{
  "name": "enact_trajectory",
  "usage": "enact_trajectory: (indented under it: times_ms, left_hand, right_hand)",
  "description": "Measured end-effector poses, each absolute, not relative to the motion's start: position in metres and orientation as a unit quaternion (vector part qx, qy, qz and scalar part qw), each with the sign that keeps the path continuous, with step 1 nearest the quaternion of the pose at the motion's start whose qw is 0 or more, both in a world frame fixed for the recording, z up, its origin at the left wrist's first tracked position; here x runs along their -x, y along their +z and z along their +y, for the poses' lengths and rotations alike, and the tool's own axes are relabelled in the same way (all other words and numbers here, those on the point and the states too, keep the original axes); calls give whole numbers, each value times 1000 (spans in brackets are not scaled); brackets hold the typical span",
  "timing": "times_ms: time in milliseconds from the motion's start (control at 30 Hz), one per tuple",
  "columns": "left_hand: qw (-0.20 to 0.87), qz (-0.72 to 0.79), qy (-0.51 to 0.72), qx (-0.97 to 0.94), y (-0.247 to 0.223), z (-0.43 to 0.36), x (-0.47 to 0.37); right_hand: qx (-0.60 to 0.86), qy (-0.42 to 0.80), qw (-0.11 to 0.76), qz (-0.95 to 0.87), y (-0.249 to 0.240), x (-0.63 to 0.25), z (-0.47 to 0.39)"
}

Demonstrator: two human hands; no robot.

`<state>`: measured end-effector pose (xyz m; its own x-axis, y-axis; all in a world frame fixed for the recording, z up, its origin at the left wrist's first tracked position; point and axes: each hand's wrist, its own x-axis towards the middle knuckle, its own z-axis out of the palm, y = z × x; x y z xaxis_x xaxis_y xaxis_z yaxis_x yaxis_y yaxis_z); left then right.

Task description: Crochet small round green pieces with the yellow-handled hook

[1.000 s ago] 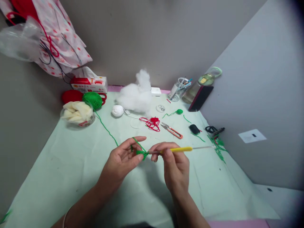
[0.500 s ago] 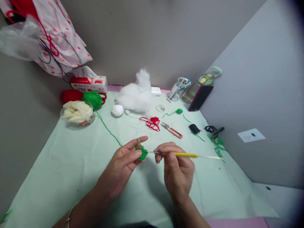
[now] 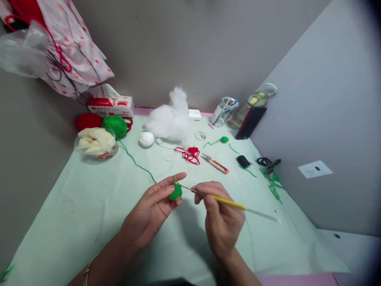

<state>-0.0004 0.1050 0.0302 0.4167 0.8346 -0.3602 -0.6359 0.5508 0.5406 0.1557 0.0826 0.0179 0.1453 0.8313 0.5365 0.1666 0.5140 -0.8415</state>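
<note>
Between the thumb and fingers of my left hand (image 3: 154, 206) is a small green crochet piece (image 3: 175, 192), its forefinger stretched out with green yarn over it. My right hand (image 3: 222, 214) grips a crochet hook (image 3: 229, 202) by its yellow handle. The hook's thin metal tip meets the top edge of the piece; whether it sits inside a stitch is too small to tell. From the left hand, the working yarn (image 3: 137, 162) runs back to a green yarn ball (image 3: 115, 126).
Beyond my hands lie orange-handled thread snips (image 3: 216, 163), tangled red yarn (image 3: 190, 155), a white yarn ball (image 3: 146, 139) and fluffy white stuffing (image 3: 168, 119). A tub (image 3: 97, 143) stands at left. A phone (image 3: 251, 123) leans at right beside a bottle (image 3: 238, 115) and a pen cup (image 3: 224, 112).
The crochet hook has tilted, its rear end lower and its tip slightly higher. The green piece has turned in my left hand, showing more of its side.
</note>
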Motion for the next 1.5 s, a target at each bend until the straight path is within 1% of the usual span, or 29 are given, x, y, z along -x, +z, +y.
enact_trajectory:
  times_ms: [33,100,200,433,600,733,800,867,1000,1067,1167,1267,1367,1500]
  left_hand:
    - [818,310,453,-174,30,105,1]
    - [802,319,458,-212,29,104,1]
    - [779,341,453,-266,28,103,2]
    - [754,372,453,-298,29,103,3]
    - [781,354,440,-266,30,104,3]
    - [839,287,415,-205,32,105,5]
    - [844,271,416,-205,33,104,5]
    - [823,289,431,-231,32,104,4]
    - [764,345,459,-294,27,102,1]
    - [746,364,467,-304,25,101,2]
    - [733,383,468,-310,25,101,4]
    - [735,380,463,-317,26,101,4]
    - [752,359,455,-314,27,102,3]
    - [743,374,454,-317,29,102,2]
  right_hand:
    - [407,318,646,-562,19,-156,85]
    - [394,395,645,-522,20,-155,89]
    - [399,423,627,-518,20,-152,91]
    - [384,493,634,-455,13,-154,91]
    - [369,526,636,-427,15,-155,92]
    - [361,594,633,-341,23,-157,96]
    - [344,623,629,-314,24,-158,98]
    - [340,621,626,-328,23,-157,98]
    - [395,500,631,-442,16,-153,91]
    - [403,471,638,-457,15,-152,89]
    - [387,501,649,-423,16,-154,91]
    - [372,527,639,-419,17,-156,93]
    - [370,531,620,-444,15,-156,94]
    - [380,529,633,-419,16,-155,93]
